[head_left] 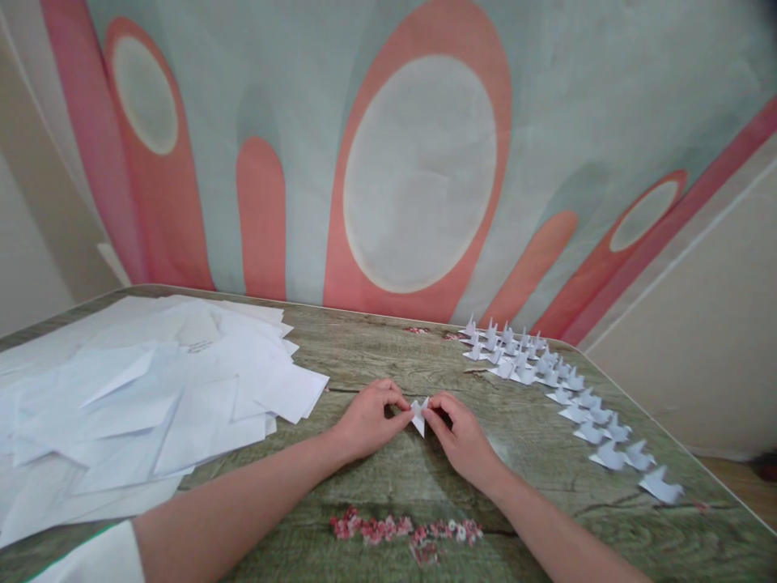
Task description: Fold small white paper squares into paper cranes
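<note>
A small white origami piece (419, 416), folded to points, is held just above the table in front of me. My left hand (371, 417) pinches its left side between thumb and fingers. On its right side, my right hand (460, 433) grips it in the same way, fingers closed. Off to the right stand several finished-looking white paper cranes (525, 360) in rows, the nearest crane (661, 486) close to the table's right edge. Left of my hands lies a wide, loose pile of white paper sheets (206, 413).
The wood-patterned tabletop (358, 348) carries a printed strip of pink blossoms (388, 528) near me. Behind the far edge hangs a pale green backdrop (303, 162) with red and white shapes. A plain wall (716, 340) rises beyond the right edge.
</note>
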`<state>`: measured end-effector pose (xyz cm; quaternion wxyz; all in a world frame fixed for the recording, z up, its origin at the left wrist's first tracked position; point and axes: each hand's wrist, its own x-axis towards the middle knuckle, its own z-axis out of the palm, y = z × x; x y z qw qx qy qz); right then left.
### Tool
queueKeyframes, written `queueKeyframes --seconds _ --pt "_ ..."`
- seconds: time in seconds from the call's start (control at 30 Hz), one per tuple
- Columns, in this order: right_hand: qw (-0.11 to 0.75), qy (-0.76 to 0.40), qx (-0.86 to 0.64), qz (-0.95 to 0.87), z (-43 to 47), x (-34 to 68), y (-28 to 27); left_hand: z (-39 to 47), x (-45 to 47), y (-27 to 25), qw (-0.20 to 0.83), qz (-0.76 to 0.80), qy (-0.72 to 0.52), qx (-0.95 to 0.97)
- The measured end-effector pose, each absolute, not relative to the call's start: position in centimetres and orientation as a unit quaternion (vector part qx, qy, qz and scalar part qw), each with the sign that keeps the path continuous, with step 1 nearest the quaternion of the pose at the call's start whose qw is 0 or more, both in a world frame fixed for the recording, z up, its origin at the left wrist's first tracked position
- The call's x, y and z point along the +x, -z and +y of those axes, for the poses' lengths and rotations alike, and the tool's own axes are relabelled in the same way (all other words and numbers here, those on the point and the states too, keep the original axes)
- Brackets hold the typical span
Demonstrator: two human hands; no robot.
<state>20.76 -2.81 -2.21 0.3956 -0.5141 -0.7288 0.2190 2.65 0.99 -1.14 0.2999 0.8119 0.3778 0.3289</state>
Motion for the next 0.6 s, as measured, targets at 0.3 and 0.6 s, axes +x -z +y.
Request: queueKeyframes --seconds 0.3,0.6 --pt "0.430 -0.207 -0.531 -0.700 -3.00 20.84 2.23 1.03 2.63 1.09 0.262 0.406 -0.344 0.805" --pt "0.395 -0.199 -0.502 -0.743 -3.33 20.52 2.27 0.35 2.59 1.13 0.199 0.400 -0.299 0.843"
